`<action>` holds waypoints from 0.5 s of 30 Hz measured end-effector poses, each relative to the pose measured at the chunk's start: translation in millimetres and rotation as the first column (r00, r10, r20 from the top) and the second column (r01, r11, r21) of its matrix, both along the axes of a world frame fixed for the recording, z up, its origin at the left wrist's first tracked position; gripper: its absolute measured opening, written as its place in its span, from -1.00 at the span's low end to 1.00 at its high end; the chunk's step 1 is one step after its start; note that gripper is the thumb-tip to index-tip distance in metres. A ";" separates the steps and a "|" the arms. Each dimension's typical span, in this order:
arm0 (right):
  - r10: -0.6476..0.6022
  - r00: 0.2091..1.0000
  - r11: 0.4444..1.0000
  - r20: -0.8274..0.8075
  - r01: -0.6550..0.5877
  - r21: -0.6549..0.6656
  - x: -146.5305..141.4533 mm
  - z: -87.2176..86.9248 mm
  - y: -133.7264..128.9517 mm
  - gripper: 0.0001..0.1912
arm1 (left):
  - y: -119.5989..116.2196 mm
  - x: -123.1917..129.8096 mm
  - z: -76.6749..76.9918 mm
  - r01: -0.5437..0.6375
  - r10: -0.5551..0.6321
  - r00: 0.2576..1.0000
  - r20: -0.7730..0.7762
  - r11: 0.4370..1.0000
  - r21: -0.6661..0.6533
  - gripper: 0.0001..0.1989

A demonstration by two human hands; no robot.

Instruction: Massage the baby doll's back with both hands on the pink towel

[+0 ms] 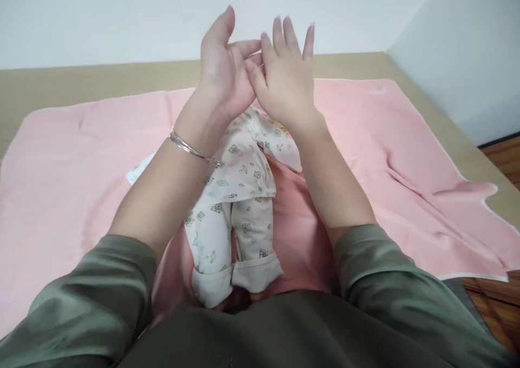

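My left hand is raised with its palm turned up and its thumb pointing away, holding nothing. Beside it, my right hand shows its back, fingers spread. The right thumb and index finger overlap the left fingers in view; whether they touch I cannot tell. Below both hands lies a small baby-sized figure in a white printed top and matching trousers with turned-up cuffs. Bits of its feet show at the cuffs. Its head is hidden behind my hands and wrists, so I cannot tell whether it is a doll.
A pink blanket is spread under the figure, wrinkled at the right. It covers much of a light wooden table. White walls stand behind and at the right. A silver bracelet circles my left wrist. Brown flooring shows at lower right.
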State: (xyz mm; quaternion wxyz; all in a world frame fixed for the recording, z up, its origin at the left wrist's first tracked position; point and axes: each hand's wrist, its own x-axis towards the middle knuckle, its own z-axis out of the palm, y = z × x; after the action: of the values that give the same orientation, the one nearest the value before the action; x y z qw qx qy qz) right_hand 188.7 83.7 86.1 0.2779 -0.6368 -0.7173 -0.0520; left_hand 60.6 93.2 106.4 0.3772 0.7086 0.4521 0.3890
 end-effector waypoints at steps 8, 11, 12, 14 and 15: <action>0.054 0.996 0.998 -0.073 -0.057 -0.029 12.3 -21.1 29.2 -0.36 | 3.4 -9.4 -22.6 0.146 -0.123 0.986 0.110 0.961 -0.233 -0.14; 0.075 0.994 0.997 -0.086 -0.075 -0.003 15.1 -25.6 36.0 -0.39 | 9.5 -11.7 -34.5 0.164 -0.135 0.981 0.140 0.960 -0.229 -0.10; 0.086 0.992 0.996 -0.089 -0.086 0.010 14.8 -25.2 35.5 -0.39 | 11.7 -13.0 -37.7 0.183 -0.145 0.974 0.173 0.955 -0.235 -0.09; 0.100 0.992 0.995 -0.081 -0.099 0.025 13.0 -21.8 31.5 -0.42 | 13.3 -17.0 -40.7 0.249 -0.179 0.949 0.260 0.930 -0.269 -0.08; 0.095 0.993 0.995 -0.064 -0.094 0.021 11.6 -19.3 28.9 -0.46 | 11.9 -19.8 -40.0 0.291 -0.202 0.932 0.301 0.911 -0.292 -0.09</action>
State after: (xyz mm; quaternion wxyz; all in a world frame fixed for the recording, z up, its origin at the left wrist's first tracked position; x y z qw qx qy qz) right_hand 200.3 112.6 66.8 0.3086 -0.6010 -0.7369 -0.0245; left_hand 40.8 105.1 66.4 0.5942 0.6284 0.3629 0.3468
